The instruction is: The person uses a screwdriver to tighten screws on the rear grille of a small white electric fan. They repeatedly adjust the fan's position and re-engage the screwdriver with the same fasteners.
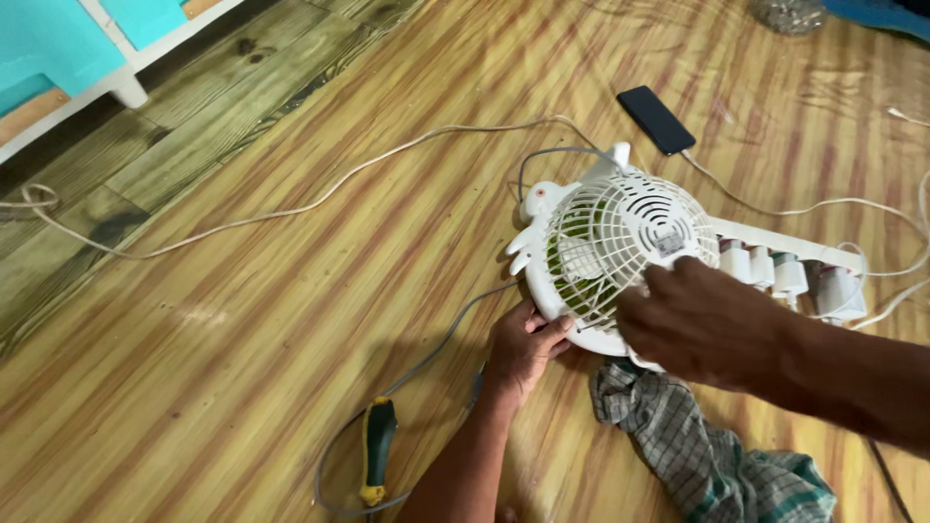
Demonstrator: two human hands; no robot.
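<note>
- A small white plastic table fan (620,247) with a round wire-style grille lies on the striped wooden floor (242,339), right of centre in the head view. Green blades show through the grille's ribs.
- The fan lies tilted, its grille face turned up and toward the lower left; its white feet or base lugs (531,218) stick out at the upper left edge. Being round, it has no clear long axis; the longest line through it runs from those lugs at the upper left down to the lower right rim.
- The left hand (523,347) sits just below the fan, fingers curled up against the lower rim and touching it. It steadies the edge; whether it pinches the rim fully I cannot tell.
- The right hand (693,320) comes in from the right and lies over the lower right of the grille, fingers half bent and pressed on the ribs, not closed around anything visible. The fan lies up and to the left of this hand; both hands touch it.
- A grey cord (436,344) runs from the fan down toward a screwdriver with a black and yellow handle (377,447) lying on the floor left of the left forearm.
- A checked grey-green cloth (707,455) lies crumpled below the fan.
- Behind the fan, a white power strip (794,261) holds several white plugs, and a black phone (656,118) lies farther back on a cable.
</note>
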